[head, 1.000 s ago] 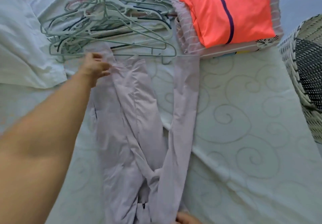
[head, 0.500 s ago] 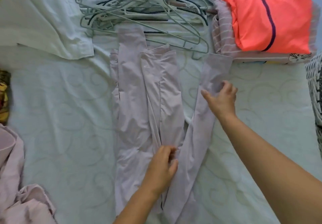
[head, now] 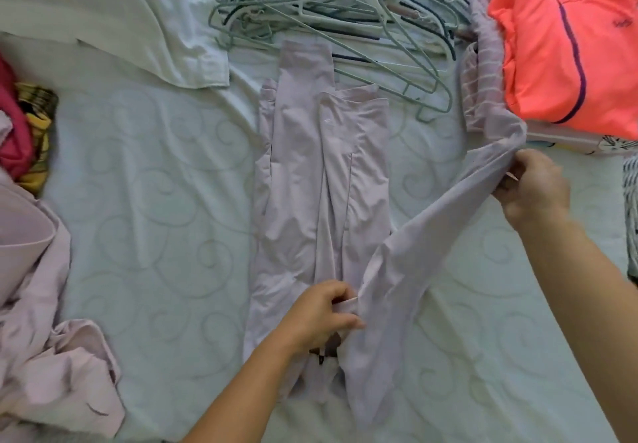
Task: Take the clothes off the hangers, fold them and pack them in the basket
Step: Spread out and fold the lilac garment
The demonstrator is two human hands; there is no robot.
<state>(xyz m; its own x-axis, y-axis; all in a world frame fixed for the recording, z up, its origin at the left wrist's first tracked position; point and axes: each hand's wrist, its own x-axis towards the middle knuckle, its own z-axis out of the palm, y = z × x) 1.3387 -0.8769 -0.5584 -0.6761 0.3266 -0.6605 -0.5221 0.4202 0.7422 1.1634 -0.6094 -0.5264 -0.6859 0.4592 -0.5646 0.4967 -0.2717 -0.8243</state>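
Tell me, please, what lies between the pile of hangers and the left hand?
In the head view, only the lilac garment lies there, flat on the bed sheet, from the hangers down to the left hand, which pinches it.

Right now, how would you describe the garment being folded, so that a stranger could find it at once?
On the pale mattress, look just below the pile of hangers. The lilac garment lies there in a long strip; the left hand pinches its lower part and the right hand lifts one sleeve. Unlike the crumpled lilac cloth at the left, it is spread flat.
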